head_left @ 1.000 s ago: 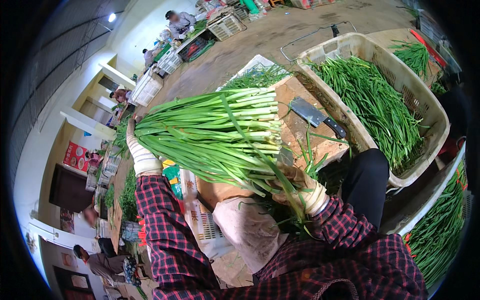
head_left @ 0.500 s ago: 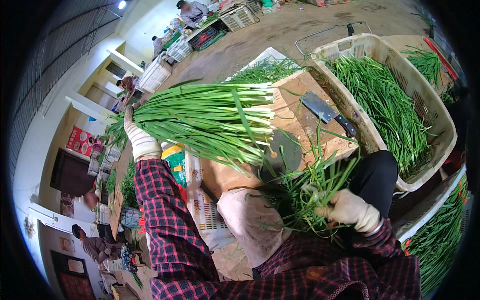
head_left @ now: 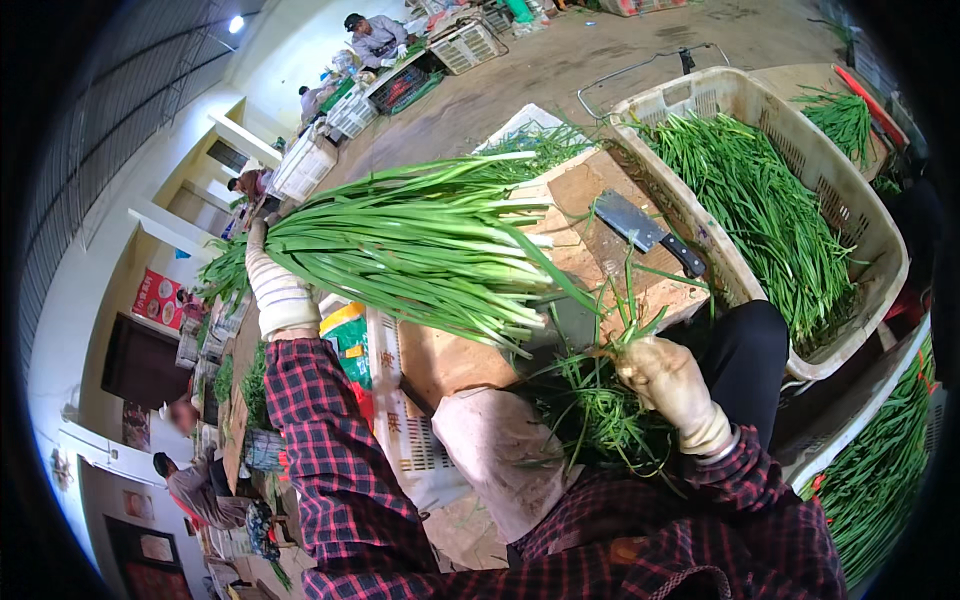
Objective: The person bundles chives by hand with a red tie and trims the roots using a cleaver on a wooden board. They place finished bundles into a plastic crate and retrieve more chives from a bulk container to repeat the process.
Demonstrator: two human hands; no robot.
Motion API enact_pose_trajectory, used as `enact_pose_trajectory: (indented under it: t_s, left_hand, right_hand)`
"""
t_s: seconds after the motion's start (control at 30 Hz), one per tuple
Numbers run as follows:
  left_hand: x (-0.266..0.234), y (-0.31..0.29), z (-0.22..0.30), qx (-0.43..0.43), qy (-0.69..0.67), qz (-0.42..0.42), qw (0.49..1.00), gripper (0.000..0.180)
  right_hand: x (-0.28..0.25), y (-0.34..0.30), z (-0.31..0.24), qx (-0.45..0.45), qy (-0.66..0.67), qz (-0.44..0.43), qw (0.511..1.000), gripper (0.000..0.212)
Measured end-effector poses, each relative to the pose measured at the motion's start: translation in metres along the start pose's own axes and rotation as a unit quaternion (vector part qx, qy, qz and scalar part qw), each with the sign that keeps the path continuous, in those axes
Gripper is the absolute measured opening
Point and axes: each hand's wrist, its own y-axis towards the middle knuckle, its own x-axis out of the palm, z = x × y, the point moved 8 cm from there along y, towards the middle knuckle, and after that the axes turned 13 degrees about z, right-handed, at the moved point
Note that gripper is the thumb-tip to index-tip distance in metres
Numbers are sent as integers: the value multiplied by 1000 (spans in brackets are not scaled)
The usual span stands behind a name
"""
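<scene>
My gloved left hand (head_left: 280, 285) is closed around the leafy end of a thick bunch of garlic chives (head_left: 400, 235). The pale stem ends fan out to the right over a worn board (head_left: 665, 290). My gloved right hand (head_left: 675, 390) is closed in front of my right knee, with thin loose chive leaves (head_left: 630, 325) sticking out by its fingers. Below them, a tangle of green trimmings (head_left: 610, 420) hangs over my lap. A cleaver (head_left: 628, 220) with a black handle lies on the board, apart from both hands.
To the right stands a large off-white plastic basket (head_left: 725, 235) filled with chives. Another container of chives (head_left: 870, 480) is at the lower right. A white crate (head_left: 410, 440) supports the board's left side. Other people work beside crates farther back.
My right hand has moved up and slightly left, toward the stem ends, with loose leaves. The bunch in my left hand has spread and its stem ends have shifted.
</scene>
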Motion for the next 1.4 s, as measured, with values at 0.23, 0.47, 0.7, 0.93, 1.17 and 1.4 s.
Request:
enact_pose_trajectory:
  t_s: [0.23, 0.47, 0.7, 0.93, 1.17, 1.4]
  left_hand:
    - [8, -3, -5, -7, 8, 4, 1000, 27]
    - [42, -27, -19, -21, -30, -7, 999, 31]
    - [47, -29, -23, -22, -35, -12, 999, 24]
    - [59, -54, -51, -101, -85, -117, 984, 17]
    - [29, -31, -30, -33, -68, -63, 995, 16]
    - [28, -34, -27, -44, -89, -55, 994, 18]
  right_hand:
    - [13, -43, -13, -286, -576, -73, 762, 59]
    - [79, 55, -72, -169, 20, -140, 975, 43]
    - [84, 38, -89, -215, 137, -149, 955, 29]
    - [74, 26, -41, -11, 190, -144, 971, 40]
    - [14, -25, -3, 35, -3, -192, 981, 13]
    - [-5, -5, -40, -277, -388, 11, 879, 41]
